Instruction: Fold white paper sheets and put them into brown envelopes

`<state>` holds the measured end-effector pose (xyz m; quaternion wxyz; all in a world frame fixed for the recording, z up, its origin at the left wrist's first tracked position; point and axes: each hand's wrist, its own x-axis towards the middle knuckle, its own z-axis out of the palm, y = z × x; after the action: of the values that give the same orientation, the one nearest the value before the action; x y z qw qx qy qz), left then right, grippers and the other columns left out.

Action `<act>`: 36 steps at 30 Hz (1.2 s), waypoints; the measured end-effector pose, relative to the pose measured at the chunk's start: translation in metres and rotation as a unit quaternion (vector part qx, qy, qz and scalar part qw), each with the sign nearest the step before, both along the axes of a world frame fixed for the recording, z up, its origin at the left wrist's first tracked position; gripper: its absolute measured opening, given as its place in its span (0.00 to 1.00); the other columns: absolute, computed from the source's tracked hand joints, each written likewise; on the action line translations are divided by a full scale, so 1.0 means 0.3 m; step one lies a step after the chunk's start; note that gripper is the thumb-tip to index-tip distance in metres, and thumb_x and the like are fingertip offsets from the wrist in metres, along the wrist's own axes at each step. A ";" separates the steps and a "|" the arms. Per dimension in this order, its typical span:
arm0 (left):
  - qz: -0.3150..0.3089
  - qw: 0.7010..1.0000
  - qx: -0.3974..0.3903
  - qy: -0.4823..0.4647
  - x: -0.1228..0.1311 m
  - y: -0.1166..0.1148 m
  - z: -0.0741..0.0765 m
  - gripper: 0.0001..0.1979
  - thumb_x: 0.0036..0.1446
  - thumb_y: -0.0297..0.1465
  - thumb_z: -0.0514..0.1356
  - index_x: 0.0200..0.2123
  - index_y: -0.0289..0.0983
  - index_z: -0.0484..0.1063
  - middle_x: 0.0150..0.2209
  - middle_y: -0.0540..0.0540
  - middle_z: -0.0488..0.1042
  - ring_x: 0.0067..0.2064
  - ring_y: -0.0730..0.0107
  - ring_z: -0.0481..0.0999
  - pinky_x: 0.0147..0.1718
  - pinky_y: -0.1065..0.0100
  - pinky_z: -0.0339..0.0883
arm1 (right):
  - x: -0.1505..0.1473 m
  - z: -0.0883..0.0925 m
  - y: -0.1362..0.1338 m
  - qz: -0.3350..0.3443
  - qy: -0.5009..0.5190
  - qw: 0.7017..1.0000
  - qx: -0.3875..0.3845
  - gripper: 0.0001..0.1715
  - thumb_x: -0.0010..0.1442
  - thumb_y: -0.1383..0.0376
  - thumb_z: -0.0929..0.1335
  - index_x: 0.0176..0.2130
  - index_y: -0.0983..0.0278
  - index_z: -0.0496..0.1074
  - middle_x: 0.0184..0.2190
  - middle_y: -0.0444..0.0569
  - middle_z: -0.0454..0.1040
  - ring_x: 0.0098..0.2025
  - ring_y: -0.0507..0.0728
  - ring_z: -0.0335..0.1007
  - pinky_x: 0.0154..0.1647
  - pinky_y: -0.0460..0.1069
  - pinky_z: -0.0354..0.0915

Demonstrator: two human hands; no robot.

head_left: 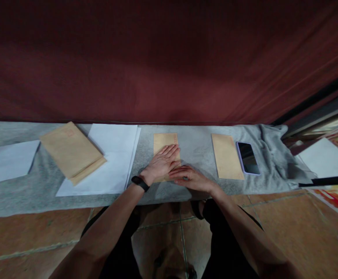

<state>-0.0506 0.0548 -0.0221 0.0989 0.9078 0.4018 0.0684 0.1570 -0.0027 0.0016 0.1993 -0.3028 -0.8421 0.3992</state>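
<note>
A brown paper envelope (164,140) lies upright in front of me on a grey cloth (196,145), with red print near its top right. My left hand (161,162) rests flat across its middle, fingers stretched toward the upper right; a black band circles that wrist. Close beside it, my right hand (190,177) lies over the envelope's lower right edge, fingers extended and a ring on one of them. Both hands cover much of the envelope's lower half. No object shows in either hand.
A second brown envelope (227,157) and a phone (248,158) lie to the right. On the left, a stack of brown envelopes (71,149) overlaps white paper sheets (116,155); more white paper (9,161) lies farther left. A dark red curtain-like surface (157,77) rises behind.
</note>
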 end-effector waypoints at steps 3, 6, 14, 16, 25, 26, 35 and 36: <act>-0.006 1.000 0.003 -0.001 0.004 -0.008 -0.005 0.34 0.75 0.46 0.43 0.74 0.30 0.52 0.76 0.37 0.50 0.78 0.60 0.46 0.75 0.56 0.40 | 0.001 0.007 0.004 -0.003 0.011 1.000 -0.013 0.16 0.71 0.56 0.68 0.54 0.55 0.81 0.54 0.46 0.83 0.60 0.58 0.76 0.65 0.58 0.68; -0.012 1.000 0.005 -0.003 0.004 -0.018 -0.009 0.33 0.75 0.44 0.43 0.74 0.32 0.52 0.76 0.38 0.51 0.78 0.61 0.46 0.75 0.55 0.41 | 0.003 0.022 0.010 -0.009 0.015 0.999 -0.044 0.19 0.72 0.54 0.67 0.52 0.58 0.82 0.52 0.49 0.83 0.59 0.59 0.76 0.64 0.58 0.69; -0.033 0.999 0.004 0.007 -0.004 -0.050 0.000 0.31 0.76 0.43 0.42 0.74 0.33 0.52 0.77 0.38 0.49 0.78 0.61 0.46 0.74 0.57 0.39 | 0.004 0.076 0.022 0.025 0.073 0.990 -0.117 0.22 0.72 0.53 0.65 0.48 0.62 0.83 0.51 0.52 0.83 0.55 0.60 0.78 0.62 0.55 0.71; -0.038 0.999 -0.002 0.010 -0.007 -0.058 0.000 0.30 0.76 0.41 0.42 0.74 0.32 0.52 0.77 0.38 0.49 0.78 0.62 0.46 0.74 0.58 0.39 | 0.016 0.079 0.023 0.009 0.071 0.985 -0.154 0.21 0.71 0.53 0.66 0.49 0.62 0.82 0.52 0.51 0.83 0.56 0.60 0.77 0.62 0.55 0.70; -0.060 0.998 0.002 -0.015 -0.016 -0.100 -0.012 0.31 0.76 0.45 0.44 0.75 0.37 0.51 0.76 0.39 0.51 0.77 0.62 0.47 0.75 0.55 0.40 | 0.085 0.011 0.065 -0.110 0.065 0.971 -0.203 0.20 0.69 0.50 0.67 0.44 0.59 0.82 0.44 0.46 0.85 0.48 0.59 0.80 0.54 0.54 0.74; -0.063 0.998 0.002 -0.014 -0.016 -0.106 -0.009 0.31 0.76 0.45 0.44 0.74 0.36 0.52 0.76 0.39 0.52 0.77 0.61 0.48 0.75 0.56 0.40 | 0.088 0.003 0.072 -0.127 0.066 0.972 -0.189 0.19 0.68 0.50 0.67 0.43 0.59 0.82 0.43 0.46 0.85 0.48 0.59 0.80 0.54 0.54 0.74; -0.097 0.995 -0.014 -0.008 -0.020 -0.171 0.025 0.33 0.76 0.47 0.43 0.75 0.37 0.49 0.76 0.40 0.51 0.77 0.63 0.47 0.75 0.56 0.38 | 0.098 -0.062 0.118 -0.300 0.049 0.949 -0.081 0.20 0.67 0.53 0.65 0.40 0.61 0.82 0.38 0.49 0.84 0.42 0.59 0.80 0.46 0.52 0.73; -0.103 0.995 -0.017 -0.008 -0.021 -0.177 0.029 0.33 0.75 0.48 0.44 0.75 0.37 0.50 0.76 0.40 0.51 0.77 0.62 0.46 0.75 0.56 0.38 | 0.097 -0.064 0.120 -0.305 0.051 0.948 -0.079 0.20 0.67 0.53 0.65 0.40 0.61 0.82 0.38 0.49 0.84 0.41 0.59 0.80 0.45 0.52 0.73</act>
<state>-0.0570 0.0016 -0.0134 0.1242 0.9419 0.3067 0.0579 0.1862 0.0333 -0.0177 0.3297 -0.5395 -0.6641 0.3990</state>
